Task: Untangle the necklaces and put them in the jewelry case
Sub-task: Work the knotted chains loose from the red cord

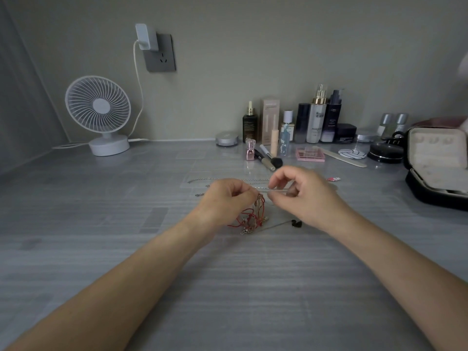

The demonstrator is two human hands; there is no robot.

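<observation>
A tangle of red cord and gold chain necklaces (pixel 253 216) hangs from my left hand (pixel 228 198) down to the grey desk. My left fingers pinch its top. My right hand (pixel 301 191) pinches a thin silver chain stretched between both hands. Two silver chains (pixel 228 179) lie straight on the desk just behind my hands. A small black heart pendant (pixel 296 223) on a thin chain lies below my right hand. The open black jewelry case (pixel 435 160), with a cream lining, stands at the far right edge.
Cosmetic bottles (pixel 316 117), a makeup brush (pixel 271 158), a pink box (pixel 310 154) and a nail file (pixel 342 157) line the back right. A white desk fan (pixel 101 115) stands back left, its cable running to a wall socket (pixel 159 53).
</observation>
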